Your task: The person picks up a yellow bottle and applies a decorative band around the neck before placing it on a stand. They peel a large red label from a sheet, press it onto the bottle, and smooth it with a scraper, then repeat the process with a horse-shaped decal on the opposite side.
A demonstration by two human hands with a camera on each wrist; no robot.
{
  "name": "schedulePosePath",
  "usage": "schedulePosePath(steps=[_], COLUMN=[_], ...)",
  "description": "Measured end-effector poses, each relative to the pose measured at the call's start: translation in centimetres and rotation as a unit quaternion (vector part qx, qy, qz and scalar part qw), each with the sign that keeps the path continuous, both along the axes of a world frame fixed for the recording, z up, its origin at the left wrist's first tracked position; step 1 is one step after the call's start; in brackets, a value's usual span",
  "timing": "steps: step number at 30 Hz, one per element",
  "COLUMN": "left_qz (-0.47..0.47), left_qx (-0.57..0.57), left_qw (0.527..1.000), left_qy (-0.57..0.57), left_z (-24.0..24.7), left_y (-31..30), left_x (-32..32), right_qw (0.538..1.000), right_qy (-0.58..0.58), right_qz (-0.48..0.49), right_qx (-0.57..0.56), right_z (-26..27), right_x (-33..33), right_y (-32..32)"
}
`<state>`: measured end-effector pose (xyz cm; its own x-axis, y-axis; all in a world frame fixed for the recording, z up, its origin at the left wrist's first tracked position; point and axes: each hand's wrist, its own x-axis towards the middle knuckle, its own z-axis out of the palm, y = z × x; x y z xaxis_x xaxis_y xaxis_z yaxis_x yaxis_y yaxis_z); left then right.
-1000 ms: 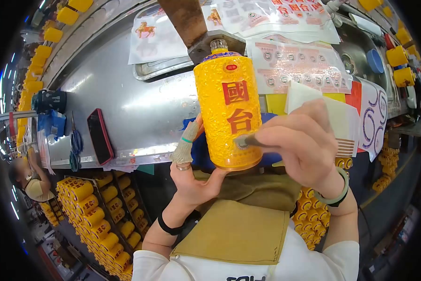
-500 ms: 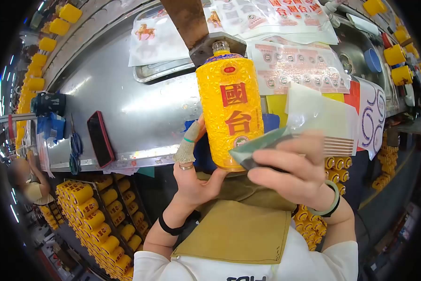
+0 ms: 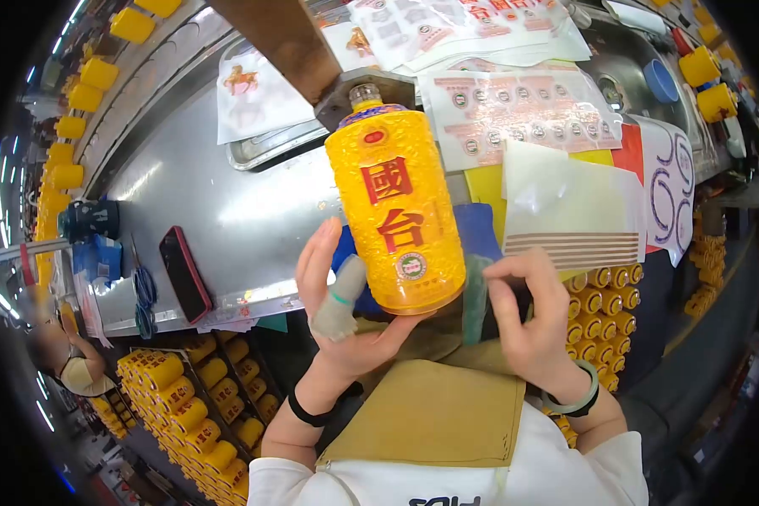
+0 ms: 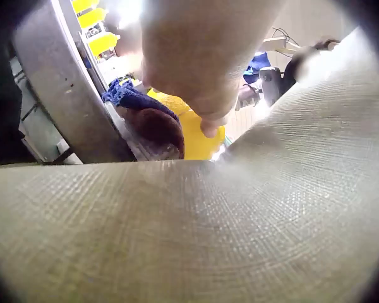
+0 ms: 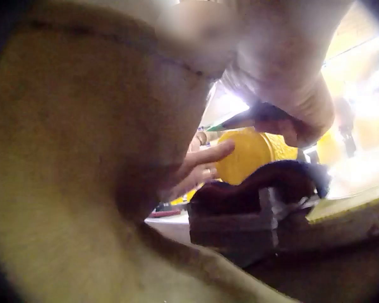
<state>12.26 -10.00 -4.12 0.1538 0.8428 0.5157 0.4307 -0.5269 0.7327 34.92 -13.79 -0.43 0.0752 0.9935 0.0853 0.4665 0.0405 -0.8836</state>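
A yellow embossed bottle [image 3: 396, 211] with red characters and a round emblem [image 3: 411, 266] lies with its neck at a dark metal holder [image 3: 358, 93]. My left hand [image 3: 345, 329] is at its lower left, the thumb touching the base and the other fingers extended along the side. One finger wears a pale finger cot [image 3: 339, 314]. Right of the base, my right hand [image 3: 535, 320] pinches a thin green translucent piece [image 3: 474, 304], bent forefinger against thumb. In the right wrist view, the bottle's yellow base [image 5: 240, 158] shows beyond that hand.
Decal sheets [image 3: 523, 114] and a striped sheet [image 3: 573, 211] lie right of the bottle. On the metal bench [image 3: 253, 202] are a phone [image 3: 185, 274] and scissors [image 3: 145, 291]. Yellow bottles [image 3: 172, 384] are stacked below left. A blue cloth [image 3: 474, 228] lies under the bottle.
My right hand has drawn back from the bottle's lower front with the green piece, uncovering the round emblem. My left fingers have loosened from the bottle's side. The view has shifted slightly.
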Motion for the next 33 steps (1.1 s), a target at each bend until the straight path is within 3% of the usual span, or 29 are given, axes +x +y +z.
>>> schedulePosePath(steps=[2, 6, 8, 13, 17, 19, 21, 26, 30, 32, 33], left_qz=[0.021, -0.044, -0.053, -0.097, -0.07, -0.001, 0.01, 0.029, 0.068, 0.074, 0.074], left_qx=[0.089, 0.147, 0.181, 0.194, 0.172, 0.204, 0.199, 0.168, 0.127, 0.121, 0.058], left_qw=[0.982, 0.949, 0.956, 0.925, 0.931, 0.949, 0.947, 0.954, 0.972, 0.975, 0.994], left_qy=[0.167, 0.275, 0.223, 0.312, 0.313, 0.241, 0.251, 0.248, 0.186, 0.17, 0.056], left_z=[1.4, 0.9, 1.7, 1.9, 2.0, 1.2, 0.6, 0.0, -0.9, -1.4, -1.8], left_y=[0.4, 0.8, 1.9, 2.4, 0.9, 0.3, -0.4, -1.5, -2.0, -1.8, -1.2], left_x=[0.4, 0.0, 0.8, 0.1, -0.4, -0.3, -0.7, -1.8, -1.6, -1.1, 0.0], right_qw=[1.0, 0.996, 0.987, 0.985, 0.99, 0.995, 0.995, 0.999, 0.999, 0.998, 0.996], right_qy=[0.004, 0.065, 0.139, 0.16, 0.134, 0.092, 0.056, 0.043, 0.001, 0.033, 0.065], right_qz=[-0.011, -0.016, -0.038, -0.055, -0.032, 0.011, 0.047, 0.004, -0.024, 0.019, 0.027], right_qx=[-0.024, -0.064, -0.07, -0.029, -0.039, 0.028, 0.065, 0.023, 0.022, 0.04, 0.051], right_z=[-0.4, -0.1, -0.1, -0.4, 0.7, 1.2, 1.2, 0.5, 1.6, 2.0, 2.0], right_x=[0.7, 1.0, 0.6, 0.2, -0.1, -0.5, -0.8, -0.3, 0.0, -0.5, -1.0], right_y=[-0.2, -0.2, -0.1, 0.3, 0.2, 0.6, 0.8, 0.4, 0.5, 0.3, 0.4])
